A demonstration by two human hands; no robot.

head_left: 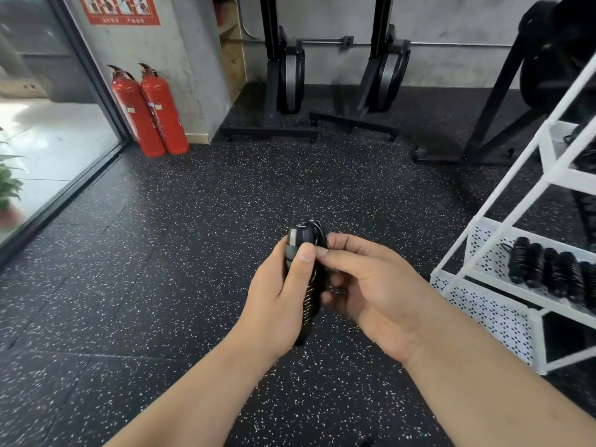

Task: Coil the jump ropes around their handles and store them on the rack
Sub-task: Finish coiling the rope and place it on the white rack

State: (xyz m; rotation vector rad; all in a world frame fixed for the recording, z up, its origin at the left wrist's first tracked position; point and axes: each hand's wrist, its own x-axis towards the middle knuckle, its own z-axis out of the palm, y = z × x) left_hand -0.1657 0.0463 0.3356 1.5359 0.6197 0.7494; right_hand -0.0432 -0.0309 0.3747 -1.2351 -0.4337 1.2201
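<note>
A black jump rope [310, 287], its cord wound in tight turns around the paired handles, stands upright in front of me. My left hand [274, 304] grips the handles, thumb pressed near the top. My right hand [364, 282] pinches the cord end at the top of the bundle, its lower fingers curled behind the coil. A white perforated rack [490, 304] stands to the right; several coiled black jump ropes [548, 269] lie side by side on its lower shelf.
Two red fire extinguishers [150, 111] stand by the grey wall at back left beside a glass door. Black exercise machines [290, 79] line the back wall. A black weight stand [503, 101] sits behind the rack. The floor is black speckled rubber.
</note>
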